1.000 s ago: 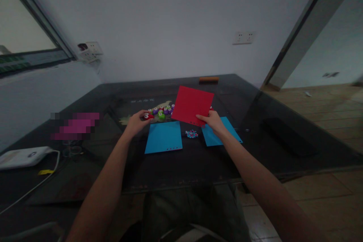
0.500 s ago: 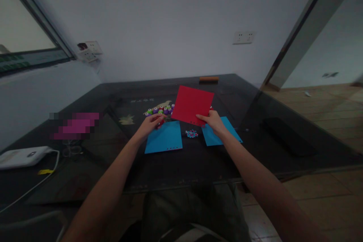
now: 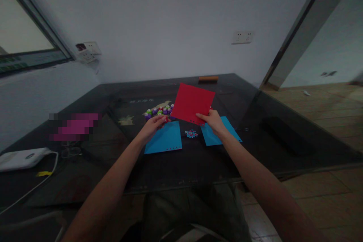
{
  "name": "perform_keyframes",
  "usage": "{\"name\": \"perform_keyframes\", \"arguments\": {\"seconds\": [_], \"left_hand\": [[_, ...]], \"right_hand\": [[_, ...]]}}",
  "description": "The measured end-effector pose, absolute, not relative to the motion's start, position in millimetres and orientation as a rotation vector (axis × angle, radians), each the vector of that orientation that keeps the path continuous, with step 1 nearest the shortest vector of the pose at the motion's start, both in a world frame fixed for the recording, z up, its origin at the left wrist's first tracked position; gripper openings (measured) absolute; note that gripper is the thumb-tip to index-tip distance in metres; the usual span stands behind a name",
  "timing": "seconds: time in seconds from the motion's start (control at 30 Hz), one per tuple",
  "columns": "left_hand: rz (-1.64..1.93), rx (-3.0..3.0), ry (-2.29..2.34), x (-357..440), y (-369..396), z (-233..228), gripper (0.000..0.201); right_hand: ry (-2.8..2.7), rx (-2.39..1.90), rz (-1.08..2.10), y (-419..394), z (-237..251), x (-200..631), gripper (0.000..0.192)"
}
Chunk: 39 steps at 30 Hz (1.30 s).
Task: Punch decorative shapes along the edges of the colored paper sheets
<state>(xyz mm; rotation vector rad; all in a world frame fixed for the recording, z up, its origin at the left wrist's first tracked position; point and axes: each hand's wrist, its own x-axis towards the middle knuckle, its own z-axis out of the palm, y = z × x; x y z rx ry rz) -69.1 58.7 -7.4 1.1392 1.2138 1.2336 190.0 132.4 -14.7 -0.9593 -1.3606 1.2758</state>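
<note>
Red sheet (image 3: pixel 193 103) is pinched upright by right hand (image 3: pixel 213 121) at frame centre; left hand (image 3: pixel 153 125) closes on a small red punch (image 3: pixel 163 120), seemingly bringing it to the sheet's dotted lower edge.

Red sheet (image 3: pixel 192 103); blue sheets (image 3: pixel 164 138) (two); purple-green punches (image 3: pixel 159 112); dark table (image 3: pixel 198 159).

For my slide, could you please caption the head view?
Right hand holds up a red card; left hand grips a small red punch over a blue card.
</note>
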Motion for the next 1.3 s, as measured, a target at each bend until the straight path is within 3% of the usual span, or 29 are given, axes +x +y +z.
{"name": "perform_keyframes", "arguments": {"seconds": [0.87, 1.3], "left_hand": [[1.195, 0.577, 0.948, -58.4, 57.9, -4.7, 0.025], [1.282, 0.741, 0.948, -17.6, 53.1, 8.3, 0.014]], "right_hand": [[-1.367, -0.955, 1.248, 131.6, -17.4, 188.6, 0.03], [-1.283, -0.947, 1.107, 131.0, -12.8, 188.8, 0.036]]}}
